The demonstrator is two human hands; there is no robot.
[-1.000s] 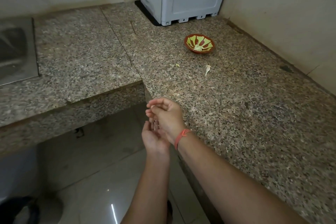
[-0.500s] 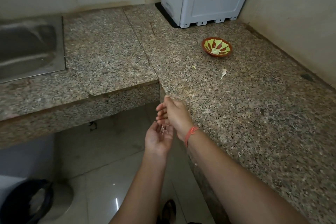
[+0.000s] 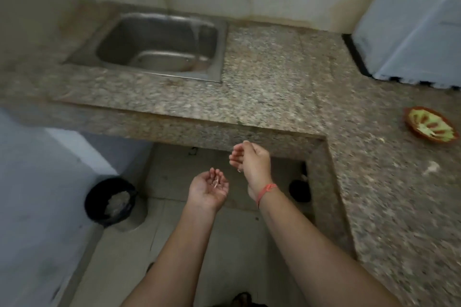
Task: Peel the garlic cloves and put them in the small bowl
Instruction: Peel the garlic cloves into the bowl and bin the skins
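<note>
My left hand (image 3: 208, 189) is cupped palm up over the floor, in front of the counter's inner corner, with thin bits of garlic skin (image 3: 215, 181) lying in it. My right hand (image 3: 250, 159) hovers just above and to the right, fingers loosely curled, with nothing plainly held. The small red and green bowl (image 3: 430, 128) stands on the granite counter (image 3: 274, 77) at the far right, well away from both hands. A pale garlic piece (image 3: 431, 167) lies on the counter in front of the bowl.
A steel sink (image 3: 159, 45) is set into the counter at the back left, with taps above. A white appliance (image 3: 411, 32) stands at the back right. On the floor to the left sits a black bin (image 3: 109, 199) with waste inside.
The view has swung left, bringing the sink and bin into sight. My right hand has lifted off my left palm and the hands have drawn apart.
</note>
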